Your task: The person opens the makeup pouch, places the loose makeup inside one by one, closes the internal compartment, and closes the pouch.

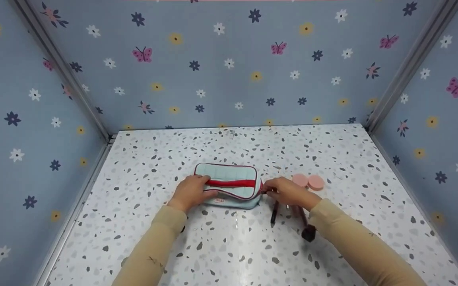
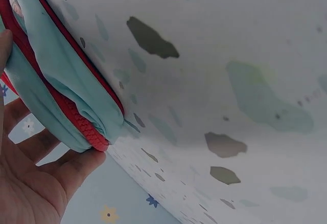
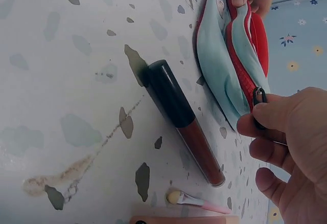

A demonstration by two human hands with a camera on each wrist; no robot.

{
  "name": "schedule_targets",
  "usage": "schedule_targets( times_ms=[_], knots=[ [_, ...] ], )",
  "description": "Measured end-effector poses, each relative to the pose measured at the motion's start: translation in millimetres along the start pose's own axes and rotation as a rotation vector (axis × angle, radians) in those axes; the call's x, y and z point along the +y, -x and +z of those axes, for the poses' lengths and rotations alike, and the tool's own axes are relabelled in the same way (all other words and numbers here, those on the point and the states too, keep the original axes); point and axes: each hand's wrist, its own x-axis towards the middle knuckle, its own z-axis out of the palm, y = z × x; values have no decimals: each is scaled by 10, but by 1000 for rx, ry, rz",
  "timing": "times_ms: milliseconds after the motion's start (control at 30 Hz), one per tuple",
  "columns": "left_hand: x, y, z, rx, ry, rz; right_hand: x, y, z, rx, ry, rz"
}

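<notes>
A light blue cosmetic pouch (image 1: 229, 172) with red piping and a red handle strap lies on the speckled table. At its left end, my left hand (image 1: 191, 192) grips the pouch, thumb on the near side and fingers over the top. My right hand (image 1: 292, 194) is at the opposite end. Between thumb and finger it pinches the black zipper pull (image 3: 259, 114), seen in the right wrist view. The red zipper (image 3: 240, 63) runs along the pouch's side toward the left hand. What the pouch contains is hidden.
Near the right hand lie a dark lip gloss tube (image 3: 173, 101), a small sponge-tipped applicator (image 3: 191, 199) and a makeup brush (image 1: 308, 233) with dark bristles. Two round pink pieces (image 1: 315, 182) sit just beyond the right wrist. Flower-patterned panels (image 1: 229, 79) wall the table's back and sides.
</notes>
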Motion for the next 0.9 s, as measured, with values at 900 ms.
schedule_targets(
  times_ms=[900],
  knots=[
    [216, -148, 35, 58, 2, -118, -52, -37, 96, 73, -95, 47]
  ],
)
